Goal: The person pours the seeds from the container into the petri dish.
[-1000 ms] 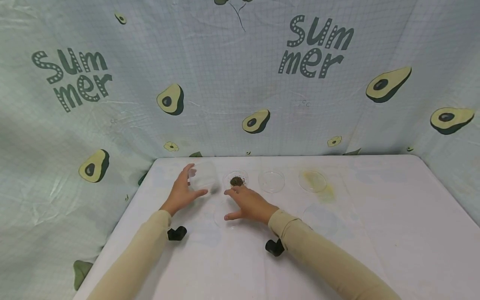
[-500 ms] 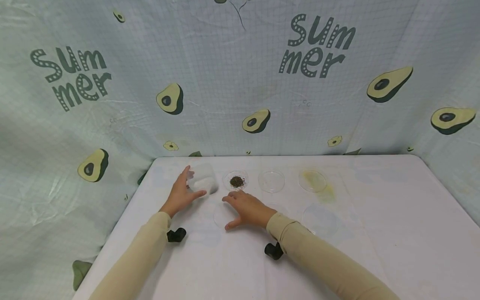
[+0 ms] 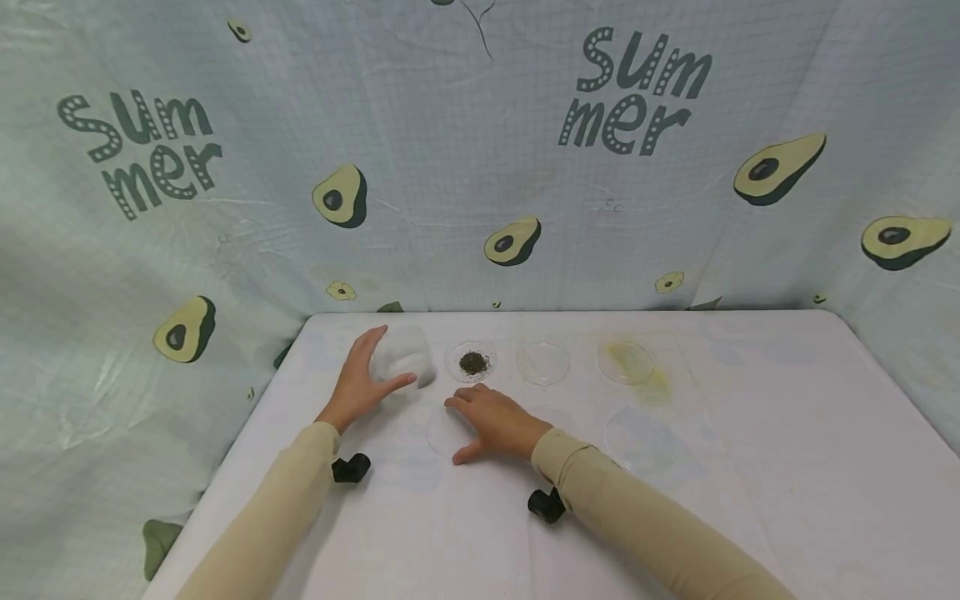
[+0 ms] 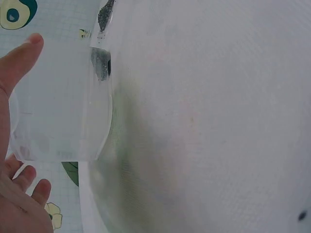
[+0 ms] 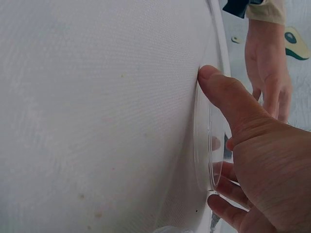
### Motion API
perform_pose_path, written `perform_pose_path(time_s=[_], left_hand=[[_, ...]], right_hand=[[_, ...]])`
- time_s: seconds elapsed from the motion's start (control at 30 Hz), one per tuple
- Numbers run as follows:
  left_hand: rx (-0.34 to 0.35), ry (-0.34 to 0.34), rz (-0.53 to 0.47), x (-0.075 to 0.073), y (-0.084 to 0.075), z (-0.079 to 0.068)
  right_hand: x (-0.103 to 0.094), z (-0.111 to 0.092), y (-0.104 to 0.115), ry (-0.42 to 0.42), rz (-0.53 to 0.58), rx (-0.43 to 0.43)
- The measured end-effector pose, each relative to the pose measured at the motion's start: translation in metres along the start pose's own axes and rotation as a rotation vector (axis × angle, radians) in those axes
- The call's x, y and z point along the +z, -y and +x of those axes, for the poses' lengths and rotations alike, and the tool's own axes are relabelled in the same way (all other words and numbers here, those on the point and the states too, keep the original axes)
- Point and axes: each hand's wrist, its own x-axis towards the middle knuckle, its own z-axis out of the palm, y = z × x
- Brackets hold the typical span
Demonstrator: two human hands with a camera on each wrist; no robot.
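Observation:
At the table's back left stands a clear plastic container (image 3: 405,358), taller than the dishes; the left wrist view shows the side of this clear container (image 4: 58,107). My left hand (image 3: 362,382) is spread beside it, thumb and fingers apart on either side of its near part. My right hand (image 3: 495,422) holds a clear flat petri dish (image 3: 441,432) at the front of the row. In the right wrist view the thumb is at one edge of the petri dish (image 5: 201,141) and the fingertips at the opposite edge. Behind this hand lies a round dish with dried dark flakes (image 3: 473,363).
Two more clear round dishes stand to the right, a middle dish (image 3: 543,364) and a far dish (image 3: 625,363) beside a yellow stain (image 3: 654,386) on the white cloth (image 3: 787,467). Faint clear discs lie nearer, one clear disc (image 3: 639,437) to the right. A patterned curtain (image 3: 450,150) rises behind.
The right hand has moved slightly toward me, away from the dish of flakes, which is now fully visible. The left hand's fingers have straightened and spread beside the container.

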Motion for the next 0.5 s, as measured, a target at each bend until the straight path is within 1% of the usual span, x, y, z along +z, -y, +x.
perform_pose_path(time_s=[0.23,0.37,0.5], left_hand=[[0.07,-0.029,-0.013,-0.001,-0.0035,0.0017],[0.087,-0.027,-0.019,-0.0019,-0.0058,0.0024],[0.087,-0.019,-0.017,-0.003,-0.0085,0.0036]], right_hand=[[-0.0006,-0.001,0.0018,0.001,0.005,-0.004],[-0.0008,-0.0013,0.0023,0.013,0.013,-0.001],[-0.0019,-0.0015,0.0022,0.014,0.016,0.002]])
